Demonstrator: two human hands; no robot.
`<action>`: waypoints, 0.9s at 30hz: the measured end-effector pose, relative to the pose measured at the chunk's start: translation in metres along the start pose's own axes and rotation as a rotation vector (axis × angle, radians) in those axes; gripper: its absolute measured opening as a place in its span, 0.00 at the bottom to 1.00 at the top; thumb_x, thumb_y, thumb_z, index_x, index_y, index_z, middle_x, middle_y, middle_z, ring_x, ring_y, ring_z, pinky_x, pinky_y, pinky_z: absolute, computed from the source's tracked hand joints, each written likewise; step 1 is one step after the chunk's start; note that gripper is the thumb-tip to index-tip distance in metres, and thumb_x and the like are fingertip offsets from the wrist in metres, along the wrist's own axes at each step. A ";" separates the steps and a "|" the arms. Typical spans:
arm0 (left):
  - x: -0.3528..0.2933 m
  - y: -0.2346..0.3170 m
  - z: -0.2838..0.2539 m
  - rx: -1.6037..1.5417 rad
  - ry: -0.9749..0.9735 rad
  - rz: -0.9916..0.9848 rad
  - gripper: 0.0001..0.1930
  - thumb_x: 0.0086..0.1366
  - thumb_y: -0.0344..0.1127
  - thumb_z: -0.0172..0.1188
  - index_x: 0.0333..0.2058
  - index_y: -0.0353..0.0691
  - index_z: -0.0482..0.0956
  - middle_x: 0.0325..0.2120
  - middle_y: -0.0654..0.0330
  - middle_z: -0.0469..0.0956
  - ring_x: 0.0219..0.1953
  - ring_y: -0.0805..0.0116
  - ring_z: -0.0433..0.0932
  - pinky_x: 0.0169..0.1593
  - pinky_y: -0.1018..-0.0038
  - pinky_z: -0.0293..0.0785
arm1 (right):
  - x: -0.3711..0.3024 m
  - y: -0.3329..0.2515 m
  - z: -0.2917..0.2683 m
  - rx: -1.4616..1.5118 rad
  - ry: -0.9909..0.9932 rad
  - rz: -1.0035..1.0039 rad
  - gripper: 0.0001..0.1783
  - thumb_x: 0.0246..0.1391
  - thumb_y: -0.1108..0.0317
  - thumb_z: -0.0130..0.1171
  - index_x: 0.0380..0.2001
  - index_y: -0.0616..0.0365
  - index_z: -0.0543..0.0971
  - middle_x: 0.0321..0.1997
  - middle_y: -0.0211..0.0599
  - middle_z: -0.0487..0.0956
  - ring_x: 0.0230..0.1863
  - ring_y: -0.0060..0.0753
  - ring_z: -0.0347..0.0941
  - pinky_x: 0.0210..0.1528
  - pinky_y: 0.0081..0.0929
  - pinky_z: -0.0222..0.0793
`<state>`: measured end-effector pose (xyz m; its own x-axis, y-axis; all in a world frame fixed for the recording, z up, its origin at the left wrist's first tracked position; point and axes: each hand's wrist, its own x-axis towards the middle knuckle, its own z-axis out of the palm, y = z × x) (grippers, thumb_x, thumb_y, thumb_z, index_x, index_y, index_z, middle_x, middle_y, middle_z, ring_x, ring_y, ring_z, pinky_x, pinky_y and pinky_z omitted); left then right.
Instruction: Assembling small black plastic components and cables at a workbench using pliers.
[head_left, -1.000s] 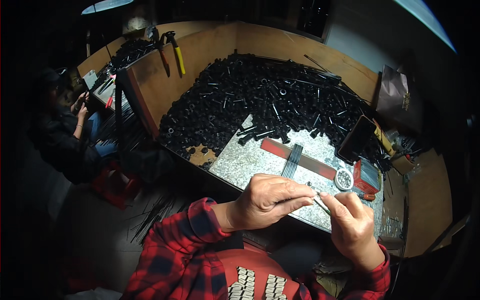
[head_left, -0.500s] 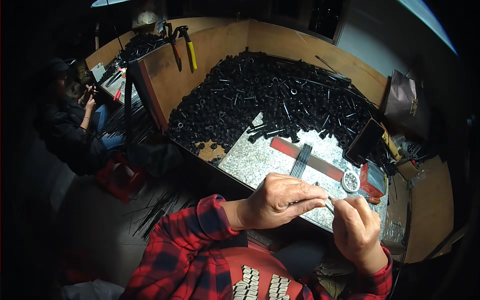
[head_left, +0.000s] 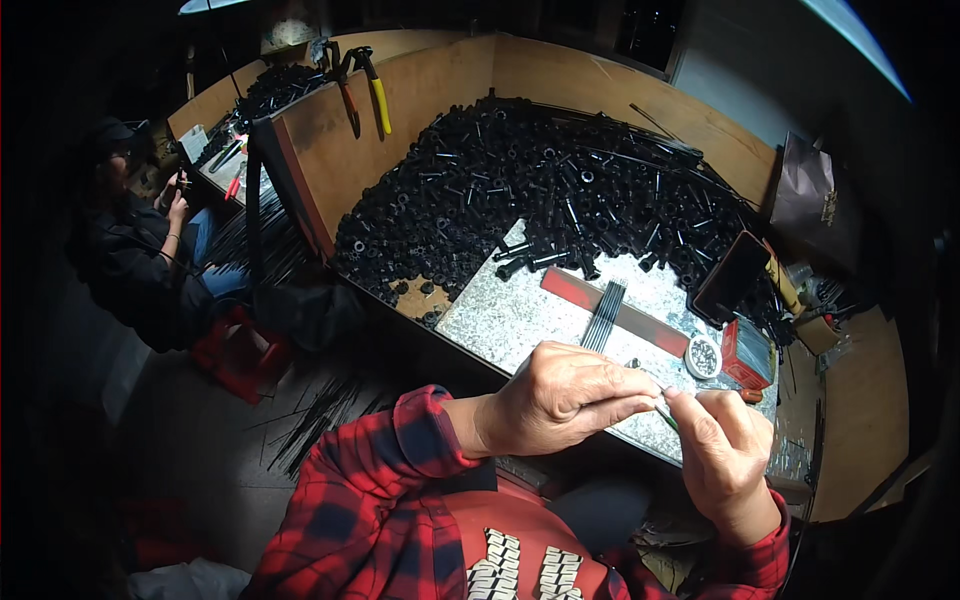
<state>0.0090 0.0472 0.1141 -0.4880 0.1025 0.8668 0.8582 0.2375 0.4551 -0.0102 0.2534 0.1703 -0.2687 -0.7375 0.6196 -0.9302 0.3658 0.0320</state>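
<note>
My left hand (head_left: 572, 400) is closed, thumb and fingers pressed together, over the near edge of the speckled work surface (head_left: 490, 310). My right hand (head_left: 728, 450) is closed in a pinch, its fingertips almost meeting those of the left. Between the two hands a thin greenish strip (head_left: 667, 416) shows. What exactly each pinch holds is too small to make out. Just beyond the left hand lies a bundle of thin black rods (head_left: 603, 318), resting across a red and grey bar (head_left: 565, 288). A round white dish (head_left: 703, 357) of small shiny pieces stands beyond the right hand.
A big heap of black bolts and nuts (head_left: 540, 180) fills the back, inside wooden walls (head_left: 400, 100). Yellow-handled pliers (head_left: 380, 105) hang on the left wall. A red box (head_left: 745, 354) and a dark phone (head_left: 730, 278) stand at right. Another person (head_left: 150, 240) sits at far left.
My right hand has shifted slightly to the right, and more of the greenish strip shows between the hands. My left hand has stayed nearly in place.
</note>
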 end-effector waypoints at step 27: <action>-0.003 -0.019 -0.009 -0.123 -0.235 -0.180 0.15 0.52 0.35 0.69 0.39 0.37 0.82 0.30 0.57 0.83 0.31 0.65 0.83 0.35 0.75 0.77 | 0.009 0.007 -0.010 0.033 -0.051 0.008 0.16 0.40 0.85 0.60 0.36 0.64 0.77 0.32 0.42 0.71 0.31 0.39 0.70 0.30 0.30 0.67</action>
<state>-0.0044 0.0340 0.1040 -0.6452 0.2933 0.7055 0.7603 0.1553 0.6308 -0.0163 0.2550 0.1834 -0.2881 -0.7626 0.5792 -0.9354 0.3537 0.0004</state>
